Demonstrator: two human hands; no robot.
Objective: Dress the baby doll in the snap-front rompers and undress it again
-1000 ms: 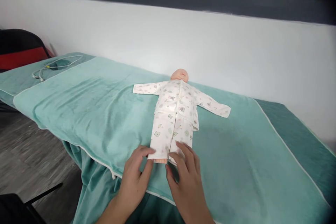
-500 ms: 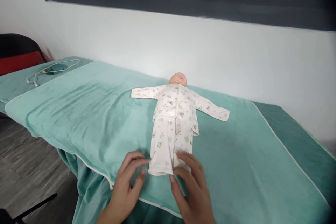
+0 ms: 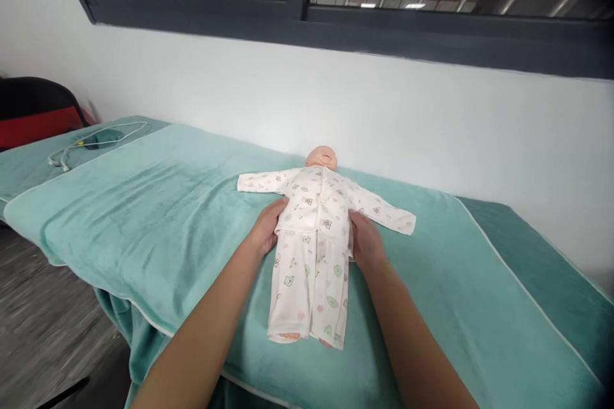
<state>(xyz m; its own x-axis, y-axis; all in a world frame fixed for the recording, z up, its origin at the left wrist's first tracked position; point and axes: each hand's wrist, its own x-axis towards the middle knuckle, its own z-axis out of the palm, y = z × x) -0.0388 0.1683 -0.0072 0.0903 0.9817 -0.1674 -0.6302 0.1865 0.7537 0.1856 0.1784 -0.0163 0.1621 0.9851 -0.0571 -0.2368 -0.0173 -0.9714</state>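
A baby doll (image 3: 320,156) lies on its back, head toward the wall, dressed in a white printed long-sleeved top (image 3: 316,195) and matching trousers (image 3: 307,294). Both sleeves are spread out sideways, and bits of the feet show at the trouser cuffs. My left hand (image 3: 269,225) grips the doll's left-of-picture side at the waist, its fingers partly tucked behind the body. On the opposite side my right hand (image 3: 367,239) clasps the torso just below the sleeve, fingertips partly hidden by the top.
Under the doll a light green plush blanket (image 3: 144,204) covers the table, hanging over the front edge. A white cable (image 3: 64,156) lies at the far left, near a black and red chair (image 3: 38,115). Behind are a white wall (image 3: 432,134) and a dark-framed window (image 3: 297,9).
Both hands have moved up from beside the trouser cuffs to the sides of the doll's torso and closed on it. The camera view has tilted up slightly.
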